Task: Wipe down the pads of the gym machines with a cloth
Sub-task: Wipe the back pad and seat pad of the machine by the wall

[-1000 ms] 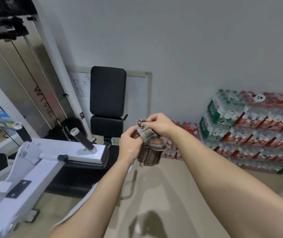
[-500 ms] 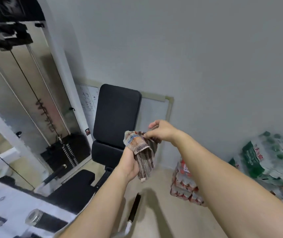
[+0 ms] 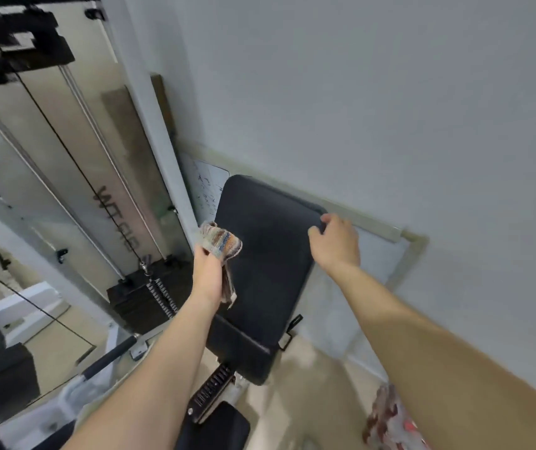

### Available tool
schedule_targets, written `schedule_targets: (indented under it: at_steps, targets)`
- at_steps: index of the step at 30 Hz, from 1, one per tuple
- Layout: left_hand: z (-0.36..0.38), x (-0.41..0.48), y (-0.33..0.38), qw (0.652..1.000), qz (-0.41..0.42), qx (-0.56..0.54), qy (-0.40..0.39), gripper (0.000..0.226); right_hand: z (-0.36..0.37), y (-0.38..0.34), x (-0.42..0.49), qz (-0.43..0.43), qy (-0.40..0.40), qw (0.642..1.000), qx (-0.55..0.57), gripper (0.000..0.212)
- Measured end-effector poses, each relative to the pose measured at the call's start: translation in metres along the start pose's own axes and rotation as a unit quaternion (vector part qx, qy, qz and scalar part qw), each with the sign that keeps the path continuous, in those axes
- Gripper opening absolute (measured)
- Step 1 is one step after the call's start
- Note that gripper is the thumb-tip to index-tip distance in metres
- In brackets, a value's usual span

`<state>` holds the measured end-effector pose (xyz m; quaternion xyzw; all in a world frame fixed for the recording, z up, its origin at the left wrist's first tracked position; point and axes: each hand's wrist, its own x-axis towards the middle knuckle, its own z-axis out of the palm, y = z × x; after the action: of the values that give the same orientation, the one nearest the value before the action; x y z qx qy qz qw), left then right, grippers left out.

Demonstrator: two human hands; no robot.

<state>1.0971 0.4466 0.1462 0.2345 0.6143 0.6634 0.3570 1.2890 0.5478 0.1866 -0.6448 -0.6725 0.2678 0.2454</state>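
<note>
Left hand [image 3: 208, 274] grips bunched cloth [image 3: 221, 243] at left edge of black back pad [image 3: 266, 267] | right hand [image 3: 336, 243] at pad's upper right corner, fingers curled, cannot tell if gripping | whiteboard [image 3: 374, 254] behind, against wall

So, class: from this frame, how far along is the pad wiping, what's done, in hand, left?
Done: nothing shows as wiped. In hand: the left hand holds the cloth at the upper left edge of the back pad; the right hand is at its top right corner. Left: that pad's whole face and the smaller pad below.
</note>
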Motion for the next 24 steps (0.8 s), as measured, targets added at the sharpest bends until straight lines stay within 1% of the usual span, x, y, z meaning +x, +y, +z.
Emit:
schedule_targets:
  at_steps: [3,4,6,7,9,10,11,12,13,14,15,16,18,19,21,22,23,24]
  targets:
    - [0.025,0.068,-0.004,0.995,0.008,0.08,0.066,0.068,0.014,-0.004,0.061,-0.043,0.066,0.997,-0.014,0.041]
    - [0.035,0.089,-0.006,0.993,0.001,0.096,0.075,0.072,0.019,-0.003,0.079,-0.051,0.072,0.996,-0.017,0.04]
    - [0.054,0.13,-0.011,0.988,0.004,0.135,0.078,0.071,0.032,0.003,0.111,-0.045,0.06,0.997,-0.003,0.038]
    - [0.064,0.148,-0.015,0.984,0.012,0.159,0.078,0.069,0.039,0.007,0.121,-0.029,0.047,0.998,0.027,0.036]
    - [0.083,0.179,-0.026,0.972,0.027,0.221,0.076,0.08,0.051,0.014,0.131,0.028,0.033,0.989,0.138,0.029]
    - [0.093,0.188,-0.027,0.964,0.033,0.251,0.079,0.089,0.056,0.017,0.133,0.076,0.024,0.975,0.207,0.023]
    - [0.103,0.193,-0.026,0.954,0.042,0.284,0.089,0.098,0.059,0.018,0.133,0.129,0.012,0.952,0.276,0.016]
    - [0.112,0.195,-0.025,0.941,0.049,0.319,0.097,0.107,0.063,0.02,0.135,0.175,0.002,0.926,0.334,0.012]
    - [0.121,0.193,-0.021,0.927,0.054,0.357,0.099,0.112,0.064,0.021,0.136,0.203,0.0,0.905,0.375,0.012]
    - [0.128,0.189,-0.018,0.912,0.075,0.394,0.092,0.112,0.064,0.022,0.137,0.219,-0.005,0.887,0.405,0.014]
    - [0.135,0.181,-0.017,0.891,0.115,0.434,0.071,0.109,0.065,0.023,0.137,0.232,-0.01,0.873,0.428,0.017]
    - [0.142,0.171,-0.018,0.865,0.167,0.472,0.034,0.103,0.066,0.026,0.136,0.244,-0.013,0.86,0.448,0.018]
    - [0.155,0.143,-0.03,0.806,0.277,0.521,-0.053,0.081,0.068,0.033,0.13,0.279,-0.027,0.835,0.473,0.019]
    - [0.161,0.127,-0.037,0.775,0.324,0.535,-0.092,0.07,0.069,0.037,0.128,0.296,-0.028,0.826,0.479,0.024]
    - [0.167,0.104,-0.049,0.72,0.389,0.557,-0.142,0.06,0.068,0.043,0.123,0.308,-0.017,0.807,0.503,0.033]
    - [0.164,0.101,-0.052,0.694,0.411,0.57,-0.154,0.058,0.067,0.046,0.122,0.315,-0.007,0.802,0.507,0.036]
    - [0.16,0.106,-0.052,0.672,0.434,0.576,-0.169,0.056,0.065,0.046,0.12,0.316,0.006,0.81,0.494,0.036]
    - [0.155,0.117,-0.049,0.653,0.458,0.572,-0.189,0.054,0.063,0.046,0.12,0.308,0.014,0.825,0.473,0.034]
